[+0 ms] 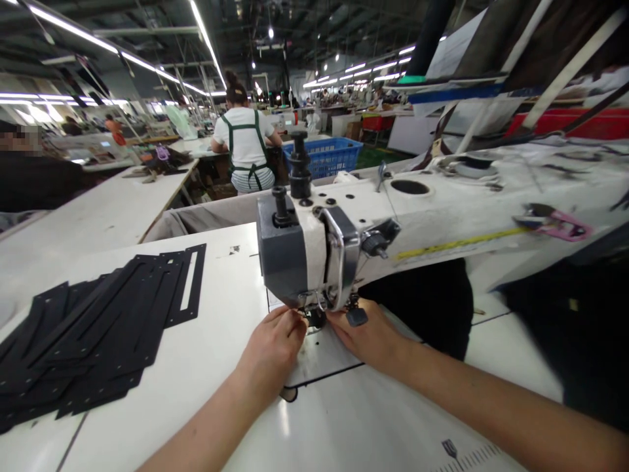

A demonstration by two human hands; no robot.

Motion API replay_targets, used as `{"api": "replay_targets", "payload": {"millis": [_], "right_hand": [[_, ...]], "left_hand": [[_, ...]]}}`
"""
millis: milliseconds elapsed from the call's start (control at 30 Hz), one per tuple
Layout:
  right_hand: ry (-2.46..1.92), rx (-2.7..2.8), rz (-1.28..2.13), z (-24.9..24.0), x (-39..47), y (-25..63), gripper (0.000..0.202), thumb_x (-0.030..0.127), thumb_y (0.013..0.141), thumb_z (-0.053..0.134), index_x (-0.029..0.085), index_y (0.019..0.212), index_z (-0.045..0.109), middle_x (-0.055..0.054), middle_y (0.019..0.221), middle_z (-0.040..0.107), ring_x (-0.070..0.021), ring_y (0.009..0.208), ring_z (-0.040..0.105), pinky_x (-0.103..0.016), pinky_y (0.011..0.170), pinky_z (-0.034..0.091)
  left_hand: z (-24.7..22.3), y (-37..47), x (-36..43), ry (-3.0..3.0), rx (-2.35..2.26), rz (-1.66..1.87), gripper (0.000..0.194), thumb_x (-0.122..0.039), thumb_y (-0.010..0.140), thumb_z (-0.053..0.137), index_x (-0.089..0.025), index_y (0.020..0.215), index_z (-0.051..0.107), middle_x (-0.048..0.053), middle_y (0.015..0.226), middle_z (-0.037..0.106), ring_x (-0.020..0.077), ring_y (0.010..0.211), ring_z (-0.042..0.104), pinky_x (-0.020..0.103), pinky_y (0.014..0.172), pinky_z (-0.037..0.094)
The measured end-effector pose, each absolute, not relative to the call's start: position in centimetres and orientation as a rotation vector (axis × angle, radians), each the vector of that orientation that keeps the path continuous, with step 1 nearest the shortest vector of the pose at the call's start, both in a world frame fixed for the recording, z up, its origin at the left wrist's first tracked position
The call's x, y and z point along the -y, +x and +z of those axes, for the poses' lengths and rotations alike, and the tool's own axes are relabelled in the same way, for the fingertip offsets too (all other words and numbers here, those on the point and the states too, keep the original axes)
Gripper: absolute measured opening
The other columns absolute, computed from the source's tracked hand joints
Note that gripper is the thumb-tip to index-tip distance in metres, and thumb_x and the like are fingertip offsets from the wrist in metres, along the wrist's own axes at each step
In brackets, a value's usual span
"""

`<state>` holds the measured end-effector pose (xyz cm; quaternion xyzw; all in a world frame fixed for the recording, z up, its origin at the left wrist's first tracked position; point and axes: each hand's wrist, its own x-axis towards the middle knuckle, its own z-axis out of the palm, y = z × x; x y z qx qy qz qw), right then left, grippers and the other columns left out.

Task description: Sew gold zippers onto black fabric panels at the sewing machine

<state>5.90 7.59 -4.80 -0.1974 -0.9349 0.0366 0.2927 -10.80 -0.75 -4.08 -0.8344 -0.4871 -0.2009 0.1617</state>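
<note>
A white industrial sewing machine (314, 242) with a dark grey head cover stands in front of me. My left hand (275, 344) is at the left of its presser foot (314, 319), fingers pinched together; what they hold is too small to make out. From the right, my right hand (371, 334) reaches under the machine head, its fingertips close by the foot and partly hidden. Its fingers are pressed together on something I cannot make out. Black fabric (422, 301) lies under the machine arm, just behind my right hand.
Several black flat pieces with slots and small holes (103, 328) are piled on the white table (226, 282) at the left. Pink-handled snips (565, 223) rest on the machine arm near a yellow measuring tape (462, 244). Beyond are a blue crate (334, 157) and a person in an apron (246, 144).
</note>
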Motion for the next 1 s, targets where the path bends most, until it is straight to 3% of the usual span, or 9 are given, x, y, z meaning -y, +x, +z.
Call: {"api": "replay_targets", "payload": {"millis": [167,267,367,433,567,667,867,933,1000], "right_hand": [[-0.761,2.570,-0.290,-4.3,-7.8,8.4,0.017,0.015,0.081,0.048,0.013,0.088,0.063,-0.012,0.094,0.065,-0.0259,0.093,0.057,-0.040,0.084,0.041],[-1.144,2.530,-0.517,-4.4,-6.8,12.6,0.033,0.023,0.082,0.049,0.004,0.107,0.058,-0.022,0.108,0.059,-0.0317,0.095,0.057,-0.042,0.074,0.044],[-1.289,2.611,-0.614,-3.7,-4.4,16.5,0.024,0.026,0.080,0.050,0.009,0.078,0.067,-0.018,0.080,0.067,-0.0296,0.070,0.062,-0.041,0.062,0.044],[-1.257,2.708,-0.600,-2.9,-2.7,17.8,0.026,0.025,0.077,0.053,0.017,0.054,0.063,-0.011,0.056,0.063,-0.0250,0.052,0.059,-0.038,0.055,0.042],[-1.082,2.927,-0.470,-1.6,-1.1,18.5,0.024,0.017,0.068,0.061,0.022,0.044,0.058,-0.004,0.042,0.057,-0.0202,0.039,0.055,-0.034,0.048,0.038],[-1.118,2.936,-0.382,-1.5,-1.3,19.3,0.022,0.025,0.072,0.061,0.021,0.051,0.060,-0.004,0.051,0.061,-0.0220,0.047,0.059,-0.034,0.051,0.040],[-1.093,2.741,-0.332,0.0,-1.5,19.2,0.028,0.042,0.081,0.051,0.017,0.076,0.061,-0.007,0.072,0.063,-0.0223,0.065,0.060,-0.034,0.061,0.044],[-1.077,2.682,-0.293,0.6,-1.9,17.3,0.030,0.042,0.083,0.048,0.015,0.085,0.061,-0.009,0.084,0.064,-0.0239,0.078,0.059,-0.036,0.069,0.045],[-1.084,2.702,-0.293,0.3,-2.7,15.4,0.028,0.035,0.085,0.047,0.012,0.092,0.061,-0.012,0.096,0.063,-0.0254,0.087,0.058,-0.037,0.077,0.045]], "left_hand": [[-4.3,-11.1,0.5,-2.386,1.382,-0.587,0.020,-0.011,0.088,0.039,-0.011,0.087,0.058,0.008,0.081,0.059,0.0182,0.079,0.058,0.032,0.074,0.053],[-3.8,-11.3,0.9,-2.367,1.392,-0.546,0.018,-0.009,0.086,0.041,-0.010,0.088,0.059,0.009,0.084,0.060,0.0195,0.081,0.058,0.033,0.076,0.052],[-3.0,-10.4,2.1,-2.344,1.298,-0.518,0.018,-0.006,0.084,0.041,-0.007,0.086,0.059,0.012,0.086,0.061,0.0222,0.082,0.058,0.038,0.077,0.051],[-2.6,-8.9,2.9,-2.395,1.214,-0.541,0.017,-0.007,0.084,0.042,-0.006,0.089,0.058,0.013,0.089,0.061,0.0230,0.085,0.058,0.039,0.077,0.050],[-2.6,-5.3,2.7,-2.540,1.310,-0.535,0.030,-0.021,0.088,0.045,-0.008,0.115,0.048,0.015,0.114,0.056,0.0241,0.106,0.052,0.040,0.088,0.046],[-2.5,-4.7,2.5,-2.639,1.449,-0.483,0.036,-0.031,0.087,0.048,-0.008,0.114,0.050,0.016,0.122,0.052,0.0256,0.113,0.048,0.043,0.096,0.040],[-1.8,-6.7,4.3,-2.764,1.419,-0.601,0.021,-0.021,0.089,0.041,-0.014,0.093,0.061,0.007,0.101,0.065,0.0178,0.095,0.060,0.036,0.089,0.045],[-2.0,-5.7,3.8,-2.695,1.396,-0.679,0.023,-0.019,0.090,0.039,-0.013,0.098,0.059,0.008,0.100,0.065,0.0179,0.093,0.060,0.037,0.089,0.045],[-2.4,-4.1,2.4,-2.598,1.437,-0.719,0.028,-0.018,0.090,0.038,-0.009,0.113,0.052,0.013,0.115,0.058,0.0208,0.107,0.053,0.036,0.092,0.043]]}}
